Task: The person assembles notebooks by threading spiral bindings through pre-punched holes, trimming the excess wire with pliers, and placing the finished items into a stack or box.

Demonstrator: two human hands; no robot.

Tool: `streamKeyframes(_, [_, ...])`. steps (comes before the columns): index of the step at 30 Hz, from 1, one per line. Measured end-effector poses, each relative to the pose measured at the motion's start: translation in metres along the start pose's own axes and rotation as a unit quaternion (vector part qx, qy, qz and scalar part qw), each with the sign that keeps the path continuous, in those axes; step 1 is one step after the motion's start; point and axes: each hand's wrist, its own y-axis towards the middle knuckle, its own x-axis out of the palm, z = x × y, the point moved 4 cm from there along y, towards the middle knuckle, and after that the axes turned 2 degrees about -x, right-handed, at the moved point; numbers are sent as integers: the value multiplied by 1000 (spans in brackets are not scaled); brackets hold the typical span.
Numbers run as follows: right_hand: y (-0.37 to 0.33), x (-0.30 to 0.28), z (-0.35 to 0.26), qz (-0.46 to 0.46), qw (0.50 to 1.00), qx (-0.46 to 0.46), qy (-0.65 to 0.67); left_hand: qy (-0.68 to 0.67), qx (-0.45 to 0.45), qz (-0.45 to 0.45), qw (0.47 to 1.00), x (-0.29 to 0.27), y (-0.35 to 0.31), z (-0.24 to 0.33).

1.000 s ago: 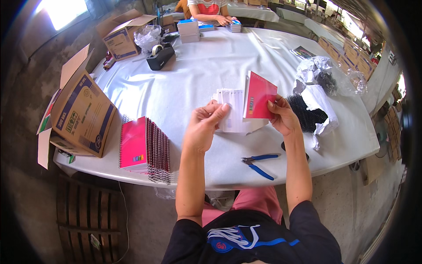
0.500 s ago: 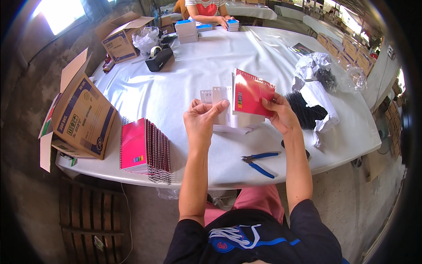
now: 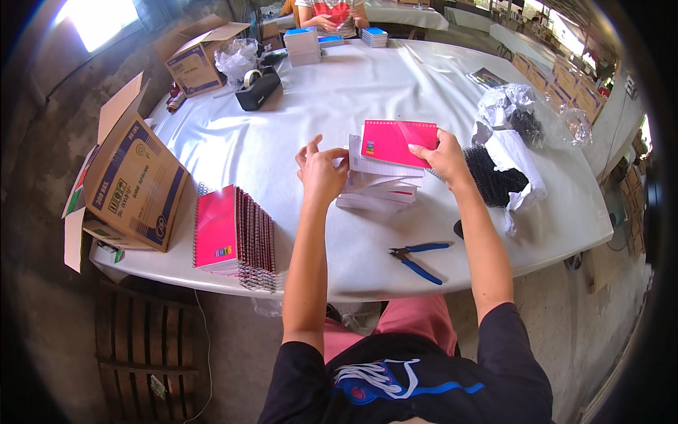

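Note:
My right hand (image 3: pixel 448 160) grips a pink-covered notepad (image 3: pixel 400 143) by its right edge, thumb on top. A row of punched holes runs along the pad's far edge. It is held over a loose stack of white paper pads (image 3: pixel 378 196), some with pink showing between them. At the stack's left side is my left hand (image 3: pixel 325 169), thumb and forefinger pinched together by a pale sheet's edge, other fingers raised. What the pinch holds is too small to make out. Blue-handled cutting pliers (image 3: pixel 418 263) lie nearer me. A pile of spiral-bound pink notebooks (image 3: pixel 216 230) stands to the left.
An opened cardboard box (image 3: pixel 138 187) stands at the left edge, another (image 3: pixel 194 67) behind it. A black tape dispenser (image 3: pixel 258 90) sits nearby. On the right lie black spiral coils (image 3: pixel 494 177) in white wrapping (image 3: pixel 519 166). A person (image 3: pixel 332 18) is across the table, beside blue-topped stacks (image 3: pixel 302 46).
The pink pad has turned level and come down over the paper stack. My left hand has moved slightly left, its outer fingers now raised. Across the table, the other person's hands have left the blue-topped stack.

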Motion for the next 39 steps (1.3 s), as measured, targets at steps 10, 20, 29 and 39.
streamKeyframes(10, [-19, -9, -18, -49, 939, -63, 333, -368, 23, -152, 917, -26, -7, 31])
streamKeyframes(20, [-25, -3, -11, -186, 851, 29, 490, -525, -14, -130, 841, -45, -30, 56])
streamKeyframes(29, [-40, 18, -11, -234, 735, 76, 632, -749, -52, -218, 624, -32, -41, 66])
streamKeyframes(39, [-60, 25, 7, -216, 793, 98, 561, -699, 21, -317, 641, -36, -57, 49])
